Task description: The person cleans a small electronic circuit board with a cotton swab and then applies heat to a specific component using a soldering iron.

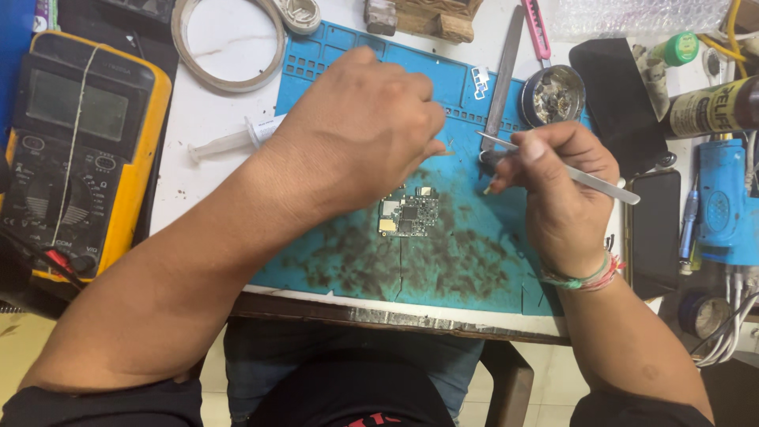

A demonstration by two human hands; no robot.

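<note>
1. Left hand (360,130) hovering over the blue work mat (466,261), fingers curled together and pinched toward the thumb; whether anything tiny sits between them cannot be told.
2. Right hand (557,186) clenched around metal tweezers (589,175), held like a pen, tips aimed left toward the left fingertips, seemingly for fine picking.
3. Small circuit board (409,215) lying flat on the mat, just below and between the two hands, touched by neither; kept central, probably for easy reach.
4. Mat darkened with smudges around the board.
5. Yellow multimeter (79,150) resting at the far left of the counter (213,119), well apart from the hands.
6. Clear syringe (225,142) lying just beside the left wrist, on the mat's left edge.
7. Round tin (553,96) with metallic wool above the right hand, near enough for tip cleaning, likely.
8. Blue tool body (723,205) and dark phone (655,229) at the right.
</note>
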